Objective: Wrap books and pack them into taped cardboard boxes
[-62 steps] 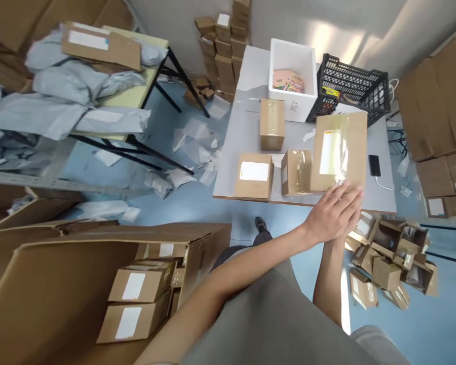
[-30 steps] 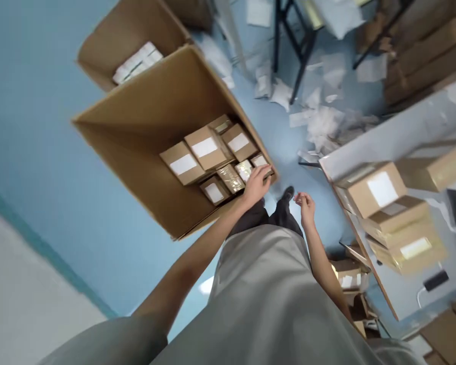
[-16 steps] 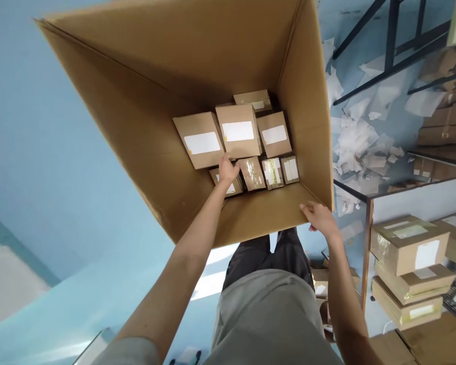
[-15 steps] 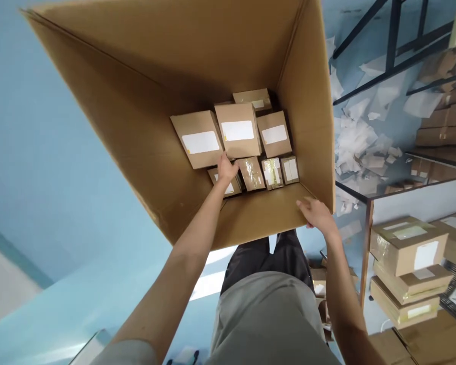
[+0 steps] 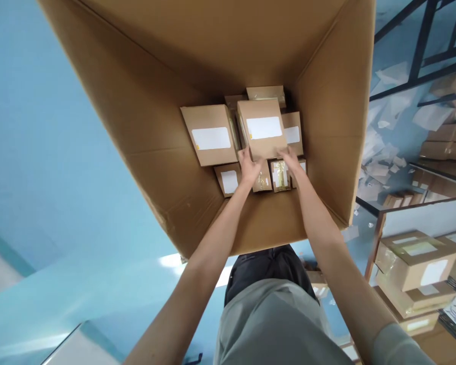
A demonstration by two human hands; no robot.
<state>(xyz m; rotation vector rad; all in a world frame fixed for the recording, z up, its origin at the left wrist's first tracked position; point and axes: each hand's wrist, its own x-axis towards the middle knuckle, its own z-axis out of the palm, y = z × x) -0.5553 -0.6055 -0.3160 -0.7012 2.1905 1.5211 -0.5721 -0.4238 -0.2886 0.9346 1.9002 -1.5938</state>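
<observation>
Both arms reach down into a large open cardboard carton (image 5: 148, 121) that holds several small parcels. My left hand (image 5: 250, 166) grips the near left corner of a brown cardboard box (image 5: 265, 143) with a white label. At its near right corner, my right hand (image 5: 289, 158) has its fingers pressed against the same box. A wider labelled box (image 5: 209, 153) lies to the left. Another labelled box (image 5: 295, 147) is partly covered on the right. Closer to me, below the hands, sit smaller taped parcels (image 5: 281, 185).
Crumpled white paper (image 5: 372, 167) litters the blue floor (image 5: 79, 203) beyond the carton's right side, near a dark metal frame (image 5: 420, 56). Stacked parcels (image 5: 410, 253) stand at the lower right. A white-topped object (image 5: 79, 347) is at the lower left.
My right hand has left the carton's near rim and moved in to the middle box. That box now sits further right, overlapping the right-hand box. The view has shifted slightly.
</observation>
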